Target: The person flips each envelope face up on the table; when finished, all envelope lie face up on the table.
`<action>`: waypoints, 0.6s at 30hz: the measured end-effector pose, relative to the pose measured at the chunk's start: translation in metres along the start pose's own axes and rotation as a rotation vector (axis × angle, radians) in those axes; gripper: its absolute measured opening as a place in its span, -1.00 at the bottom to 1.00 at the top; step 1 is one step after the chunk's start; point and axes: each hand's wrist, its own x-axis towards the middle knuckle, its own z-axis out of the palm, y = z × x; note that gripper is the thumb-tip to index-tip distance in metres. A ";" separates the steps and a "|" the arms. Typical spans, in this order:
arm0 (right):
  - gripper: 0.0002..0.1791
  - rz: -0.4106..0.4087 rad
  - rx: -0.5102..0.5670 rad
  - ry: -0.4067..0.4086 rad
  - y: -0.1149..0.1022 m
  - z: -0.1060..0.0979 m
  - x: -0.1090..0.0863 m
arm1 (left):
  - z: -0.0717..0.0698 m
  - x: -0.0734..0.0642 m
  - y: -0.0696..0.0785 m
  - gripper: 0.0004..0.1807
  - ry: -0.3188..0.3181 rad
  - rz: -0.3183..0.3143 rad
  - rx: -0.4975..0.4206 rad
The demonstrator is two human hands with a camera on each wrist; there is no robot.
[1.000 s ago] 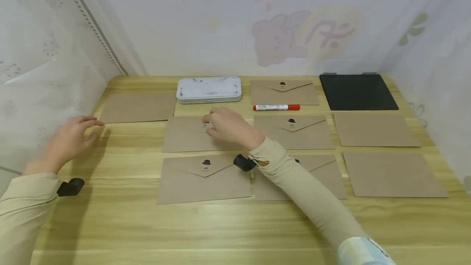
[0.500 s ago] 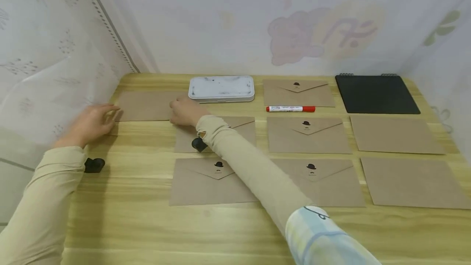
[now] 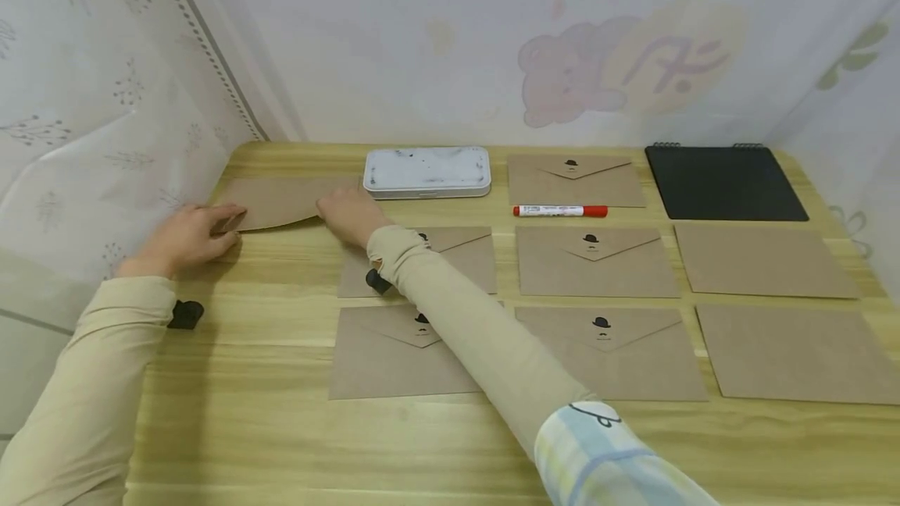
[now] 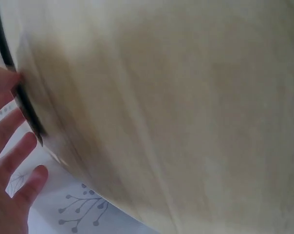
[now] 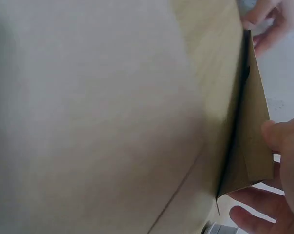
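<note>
A plain brown envelope (image 3: 281, 197) lies at the back left of the table, its near edge bowed up off the wood. At its left end, my left hand (image 3: 193, 236) pinches the near corner between thumb and fingers. My right hand (image 3: 351, 213) grips the right end. The right wrist view shows the envelope (image 5: 256, 126) tilted up, with the right thumb on one face and the fingers behind. Fingers of the left hand (image 4: 13, 165) appear along the table edge in the left wrist view. Beneath the right forearm, two flap-side envelopes (image 3: 394, 365) (image 3: 450, 256) are partly covered.
A white tin case (image 3: 426, 172) stands just right of the held envelope. Beyond it lie a red-capped marker (image 3: 560, 211), a black spiral notebook (image 3: 727, 184) and several more envelopes (image 3: 766, 260) in rows. Patterned sheeting (image 3: 394, 45) encloses the table's back and sides.
My right hand has moved left from above a flap-side envelope to the plain one's right end. The left hand has come in at the other end. The envelope's near edge has risen.
</note>
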 end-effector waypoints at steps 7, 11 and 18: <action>-0.70 0.127 0.211 0.071 0.002 0.000 0.001 | 0.004 -0.009 -0.004 -0.60 0.117 -0.077 -0.278; -0.65 0.240 0.410 0.111 0.003 0.002 -0.001 | 0.003 -0.018 -0.003 -0.57 0.221 -0.203 -0.448; -0.77 0.239 0.532 0.185 0.008 -0.001 -0.006 | -0.001 -0.016 0.004 -0.54 0.382 -0.261 -0.604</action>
